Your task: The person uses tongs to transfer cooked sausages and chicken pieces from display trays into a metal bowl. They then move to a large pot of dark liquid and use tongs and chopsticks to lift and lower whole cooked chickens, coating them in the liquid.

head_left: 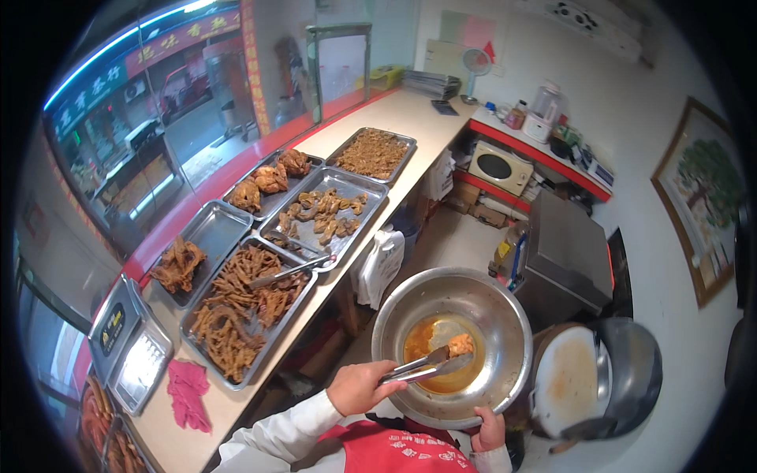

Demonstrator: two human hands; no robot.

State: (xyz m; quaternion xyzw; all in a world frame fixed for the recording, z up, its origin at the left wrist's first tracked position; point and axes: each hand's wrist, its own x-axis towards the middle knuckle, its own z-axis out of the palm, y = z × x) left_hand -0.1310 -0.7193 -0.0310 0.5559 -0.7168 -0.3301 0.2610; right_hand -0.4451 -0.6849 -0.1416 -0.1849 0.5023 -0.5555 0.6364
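My left hand (359, 387) is closed around metal food tongs (423, 372). Between the tong tips, over the bowl, is a small orange-brown piece of food (460, 344); whether it is lifted clear of the liquid I cannot tell. My right hand (489, 430) grips the near rim of a large stainless steel bowl (502, 331), its thumb over the edge. A shallow pool of brown oily liquid (440, 383) lies in the bowl's bottom.
Left, on the counter (349, 254), trays hold chicken feet (227, 331), whole cooked birds (271, 177) and shredded food (372, 155). Other tongs (293, 271), a scale (139, 355) and a pink cloth (188, 395) lie there. To the right sits a wok (641, 372) beside a white round board (571, 378).
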